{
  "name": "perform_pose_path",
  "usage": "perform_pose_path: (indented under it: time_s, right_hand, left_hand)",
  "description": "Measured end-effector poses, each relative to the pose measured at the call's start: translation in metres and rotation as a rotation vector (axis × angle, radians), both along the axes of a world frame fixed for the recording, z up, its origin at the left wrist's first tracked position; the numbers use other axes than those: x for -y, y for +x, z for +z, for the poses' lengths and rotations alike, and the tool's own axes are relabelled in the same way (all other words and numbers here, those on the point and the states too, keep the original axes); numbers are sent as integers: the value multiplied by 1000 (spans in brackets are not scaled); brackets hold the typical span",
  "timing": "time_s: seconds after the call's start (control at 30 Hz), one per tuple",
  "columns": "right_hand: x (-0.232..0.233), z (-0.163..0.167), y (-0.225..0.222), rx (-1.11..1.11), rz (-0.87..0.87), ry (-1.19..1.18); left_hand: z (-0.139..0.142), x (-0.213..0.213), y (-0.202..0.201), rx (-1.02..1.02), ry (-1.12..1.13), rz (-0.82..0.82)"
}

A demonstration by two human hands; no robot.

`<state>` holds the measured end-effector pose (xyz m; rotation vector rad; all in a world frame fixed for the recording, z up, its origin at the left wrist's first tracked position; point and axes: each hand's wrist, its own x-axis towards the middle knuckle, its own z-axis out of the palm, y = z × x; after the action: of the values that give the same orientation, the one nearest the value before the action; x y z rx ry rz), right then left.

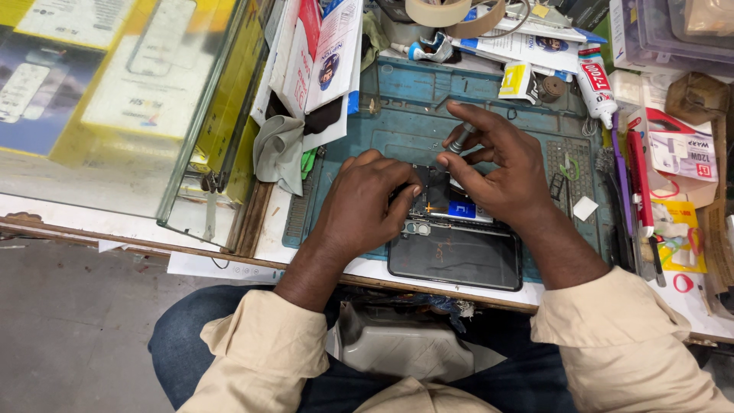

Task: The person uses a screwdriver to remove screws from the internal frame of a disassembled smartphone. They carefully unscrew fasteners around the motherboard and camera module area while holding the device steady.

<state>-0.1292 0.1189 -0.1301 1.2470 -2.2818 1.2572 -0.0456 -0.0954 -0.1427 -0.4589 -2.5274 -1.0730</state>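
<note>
An opened phone [447, 210] lies on a blue work mat [397, 122] at the front of the surface [367, 269], its insides bared with a blue part showing; its detached dark back panel [456, 258] lies just in front. The left hand [365, 205] rests curled on the phone, fingertips pressing its left edge. The right hand [501, 164] pinches a small metal screwdriver [460, 139] upright between thumb and fingers. The tool's tip and much of the phone are hidden by the hands.

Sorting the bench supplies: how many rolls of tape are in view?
2, both at the top edge: a beige masking tape roll, and a brown tape roll leaning beside it. More may be hidden under clutter.
</note>
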Motion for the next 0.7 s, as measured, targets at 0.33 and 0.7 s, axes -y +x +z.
perform_pose_path:
  time_s: [0.33, 0.7]
  right_hand:
    - [1, -2, 1, 19, -18, -4]
    - [1, -1, 2, -35, -9, -1]
  left_hand:
    - [1, 1, 1, 2, 16, -7]
    - [0, 0, 1, -4, 17, -8]
